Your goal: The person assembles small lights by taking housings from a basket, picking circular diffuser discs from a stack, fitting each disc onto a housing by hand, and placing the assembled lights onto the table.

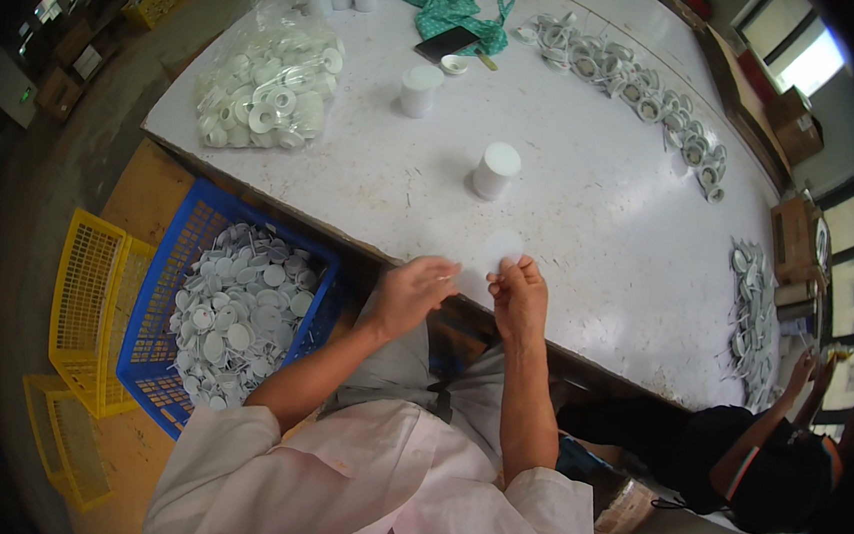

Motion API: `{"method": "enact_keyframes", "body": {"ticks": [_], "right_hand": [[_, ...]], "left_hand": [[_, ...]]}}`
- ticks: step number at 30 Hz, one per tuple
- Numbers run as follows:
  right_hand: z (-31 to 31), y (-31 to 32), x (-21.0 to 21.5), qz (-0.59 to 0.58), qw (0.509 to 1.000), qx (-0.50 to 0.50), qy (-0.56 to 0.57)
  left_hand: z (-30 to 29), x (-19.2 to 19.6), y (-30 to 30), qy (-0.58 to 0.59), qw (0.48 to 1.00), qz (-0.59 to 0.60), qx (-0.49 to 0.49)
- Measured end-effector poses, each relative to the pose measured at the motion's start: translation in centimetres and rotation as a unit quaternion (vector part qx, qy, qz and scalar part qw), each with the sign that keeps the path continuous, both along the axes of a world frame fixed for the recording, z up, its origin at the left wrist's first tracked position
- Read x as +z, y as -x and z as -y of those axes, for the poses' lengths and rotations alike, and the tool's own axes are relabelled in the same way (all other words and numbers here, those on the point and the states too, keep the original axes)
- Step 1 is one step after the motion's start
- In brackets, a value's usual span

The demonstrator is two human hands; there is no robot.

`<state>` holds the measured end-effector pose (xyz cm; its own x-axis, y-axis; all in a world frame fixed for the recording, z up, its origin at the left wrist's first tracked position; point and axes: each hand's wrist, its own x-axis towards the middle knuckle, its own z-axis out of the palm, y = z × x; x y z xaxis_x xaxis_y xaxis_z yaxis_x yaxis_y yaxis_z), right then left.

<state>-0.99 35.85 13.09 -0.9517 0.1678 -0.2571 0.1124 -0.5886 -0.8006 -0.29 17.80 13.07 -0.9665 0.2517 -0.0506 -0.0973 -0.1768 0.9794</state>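
**Hands at table edge, white disc held**

Right hand (520, 299) fingers pinched on a thin round white plastic disc (502, 248), over the white table (590, 230) edge. Left hand (413, 294) beside it, fingers loosely curled, grip unclear. Blue crate (170, 277) of white caps lower left; two white cap stacks (496, 170) beyond. Disc pale against table, outline faint.

One head-worn fisheye view looks steeply down from close above the left hand (411, 294) and right hand (519, 296), facing forward over the white table (592, 210) beyond them.
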Motion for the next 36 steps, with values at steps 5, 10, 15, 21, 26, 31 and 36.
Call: {"method": "enact_keyframes", "body": {"ticks": [5,10,15,21,26,31,36], "right_hand": [[0.4,-3.2,-1.7,0.016,0.999,0.006,-0.039],[-0.5,-5.2,-2.8,0.071,0.984,0.055,-0.153],[0.6,-5.5,-5.6,0.065,0.978,0.087,-0.179],[2.7,-5.0,-4.9,0.06,0.968,0.096,-0.226],[2.2,-5.6,-6.1,0.082,0.971,0.098,-0.203],[-1.6,-6.4,-4.7,0.029,0.958,0.053,-0.279],[-13.9,-5.4,-4.4,0.078,0.797,-0.205,-0.562]], "left_hand": [[-3.2,-0.6,0.5,0.06,0.998,0.006,-0.033],[-3.4,-2.7,-2.0,0.15,0.988,0.037,-0.012],[-2.3,-5.9,-3.3,0.069,0.99,0.109,0.054],[-0.5,-5.3,-3.1,0.051,0.988,0.125,0.069],[-0.6,-6.1,-2.8,0.156,0.986,0.061,0.014],[-2.0,-5.7,-3.1,0.12,0.99,0.058,-0.043],[-1.9,-6.0,-2.8,0.076,0.99,0.085,-0.08]]}}
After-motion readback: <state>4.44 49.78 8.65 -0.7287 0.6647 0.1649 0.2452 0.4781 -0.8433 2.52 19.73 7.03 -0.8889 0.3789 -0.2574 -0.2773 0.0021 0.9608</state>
